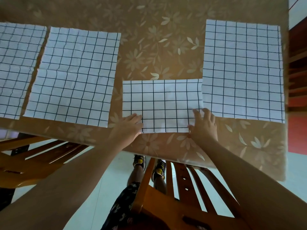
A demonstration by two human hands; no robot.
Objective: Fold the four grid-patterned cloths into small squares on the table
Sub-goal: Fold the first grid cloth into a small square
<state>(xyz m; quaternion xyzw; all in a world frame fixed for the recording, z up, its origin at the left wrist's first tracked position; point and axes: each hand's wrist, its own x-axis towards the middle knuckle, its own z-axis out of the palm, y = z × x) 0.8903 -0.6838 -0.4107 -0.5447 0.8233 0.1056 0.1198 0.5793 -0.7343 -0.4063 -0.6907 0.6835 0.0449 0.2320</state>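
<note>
Four white cloths with a black grid lie on the table. The middle cloth [163, 100] is folded in half into a wide rectangle near the front edge. My left hand [128, 127] rests flat on its near left corner. My right hand [203, 124] lies with spread fingers on its near right corner. Three cloths lie unfolded: one at the far left [15, 67], cut off by the frame, one beside it [74, 75], and one on the right [242, 70], whose left edge touches the folded cloth.
The table [157, 47] wears a tan floral covering that hangs over the front edge. Wooden chairs stand below, one at the left [33, 156] and one in front of me [182, 188]. A red-brown cabinet [297, 72] stands to the right.
</note>
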